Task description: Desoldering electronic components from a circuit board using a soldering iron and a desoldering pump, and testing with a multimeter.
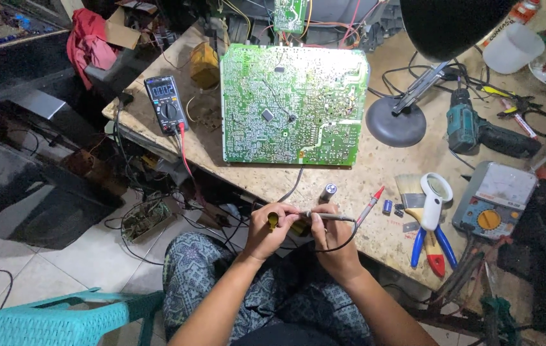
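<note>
Both bare forearms reach forward from the bottom of the view and converge over the lap. The left hand (272,225) is curled in a loose fist, knuckles up. The right hand (329,232) sits just beside it, fingers pinched together, wrist bent slightly inward.

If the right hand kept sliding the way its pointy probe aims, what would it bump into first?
Probably the small blue cylinder-shaped capacitor on the speckled workbench; the right hand aims its red-tipped grey probe toward it, though depth is unclear.
</note>
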